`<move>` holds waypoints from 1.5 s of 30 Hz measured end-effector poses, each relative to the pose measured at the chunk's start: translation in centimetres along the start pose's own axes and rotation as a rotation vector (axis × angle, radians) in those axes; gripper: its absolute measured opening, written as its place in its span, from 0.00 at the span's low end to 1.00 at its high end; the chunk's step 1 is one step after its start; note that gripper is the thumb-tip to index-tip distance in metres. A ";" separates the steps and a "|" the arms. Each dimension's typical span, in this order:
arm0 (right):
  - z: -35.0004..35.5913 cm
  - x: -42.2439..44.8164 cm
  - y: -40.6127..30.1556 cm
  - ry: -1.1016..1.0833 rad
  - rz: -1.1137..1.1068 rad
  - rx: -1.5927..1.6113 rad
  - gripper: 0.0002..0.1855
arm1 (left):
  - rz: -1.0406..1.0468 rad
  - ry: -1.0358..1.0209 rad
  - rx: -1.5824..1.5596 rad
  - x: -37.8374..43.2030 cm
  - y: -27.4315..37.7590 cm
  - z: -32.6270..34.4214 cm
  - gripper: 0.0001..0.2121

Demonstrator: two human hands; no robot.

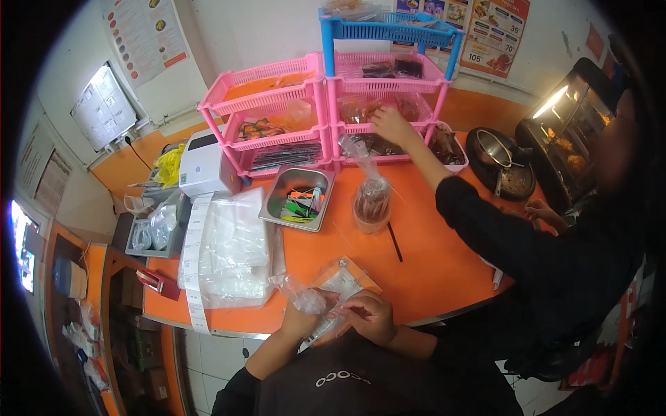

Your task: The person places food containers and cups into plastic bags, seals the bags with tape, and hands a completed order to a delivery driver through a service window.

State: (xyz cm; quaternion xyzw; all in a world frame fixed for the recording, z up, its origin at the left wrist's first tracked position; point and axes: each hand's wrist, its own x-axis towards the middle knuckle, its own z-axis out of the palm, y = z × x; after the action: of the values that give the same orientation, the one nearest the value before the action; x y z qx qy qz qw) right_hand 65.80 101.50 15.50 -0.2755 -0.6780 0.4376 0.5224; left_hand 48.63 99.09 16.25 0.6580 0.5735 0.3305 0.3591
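Observation:
Close in front of me, at the near edge of the orange counter, my left hand (306,318) grips the bunched neck of a clear plastic bag (310,301). My right hand (372,317) meets it from the other side, thumb and fingers pinched together at the plastic; whether something thin is between them is too small to tell. Below the hands lies a printed paper slip (341,282) with writing, over an orange area that seems to be inside or under clear plastic. Further off, a clear-bagged cup of brown drink (371,204) stands upright beside a black straw (395,242).
A co-worker's hand (391,125) reaches into the pink tiered rack (385,88) from the right. Left are a steel pan (327,221) of small items, stacked plastic bags (234,249), a receipt printer (208,164) and a red tape dispenser (158,283). A heated display case (564,130) stands right.

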 end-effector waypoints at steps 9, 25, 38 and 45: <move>0.1 0.3 0.2 -0.028 0.031 -0.026 0.07 | -0.083 0.033 -0.243 0.0 -1.7 0.8 0.13; -0.2 0.9 0.8 -0.100 0.396 0.106 0.04 | -0.033 0.011 -0.547 -0.2 -0.4 0.2 0.06; -1.0 1.5 0.2 -0.100 -0.061 -0.245 0.05 | 0.404 0.149 0.219 0.1 -2.6 0.4 0.11; -1.7 1.8 -0.1 -0.202 0.197 -0.003 0.02 | 0.301 0.337 0.324 0.8 1.8 0.0 0.08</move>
State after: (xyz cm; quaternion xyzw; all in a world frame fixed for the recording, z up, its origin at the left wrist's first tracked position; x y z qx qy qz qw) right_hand 66.88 103.45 16.51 -0.2960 -0.6974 0.5114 0.4056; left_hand 49.67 99.75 17.83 0.7203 0.5663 0.3890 0.0955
